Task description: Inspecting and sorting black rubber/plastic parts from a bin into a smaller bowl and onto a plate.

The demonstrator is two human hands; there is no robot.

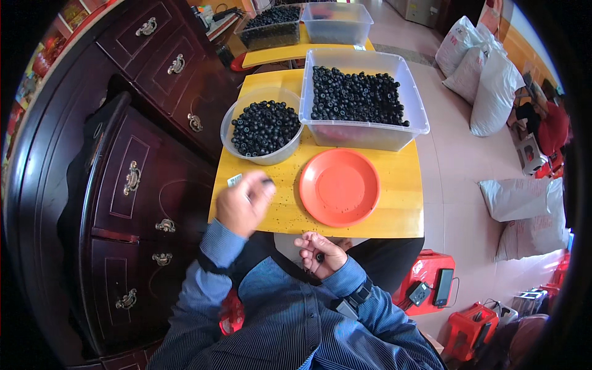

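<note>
My left hand is over the left edge of the yellow board, a little blurred, with a small black part pinched between thumb and fingertips. Just off the board's near edge, my right hand is turned palm up; its curled fingers hold a small black round part with a hole in it. Beyond my left hand sits a round clear tub full of similar black round parts. An orange-red plate lies to the right of that hand, with nothing in it.
A large clear bin of black parts stands behind the plate on the yellow board. Farther back are two more bins on another yellow surface. Dark wooden drawers rise at left; white sacks stand on the floor at right.
</note>
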